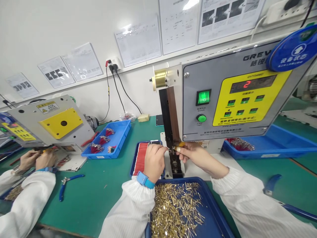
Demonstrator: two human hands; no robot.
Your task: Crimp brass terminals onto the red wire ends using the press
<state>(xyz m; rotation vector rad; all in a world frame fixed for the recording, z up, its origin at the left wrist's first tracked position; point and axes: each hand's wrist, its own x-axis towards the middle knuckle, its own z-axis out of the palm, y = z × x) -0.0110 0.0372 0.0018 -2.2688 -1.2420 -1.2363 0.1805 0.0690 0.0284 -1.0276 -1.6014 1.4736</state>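
Terminal crimper (230, 102) on green desk (104, 201): yellow bundle (180, 144) is gripped by right hand (198, 155), small pin (169, 149) pinched by left hand (155, 162).

the one view rides on the person's head, looking forward and down over a green workbench (104, 198), tilted so the wall (74, 26) climbs to the right. it sits close above the left hand (155, 162) and right hand (195, 155) at frame centre, with a grey machine panel (230, 99) filling the upper right and a co-worker's hands (37, 158) at the left edge.
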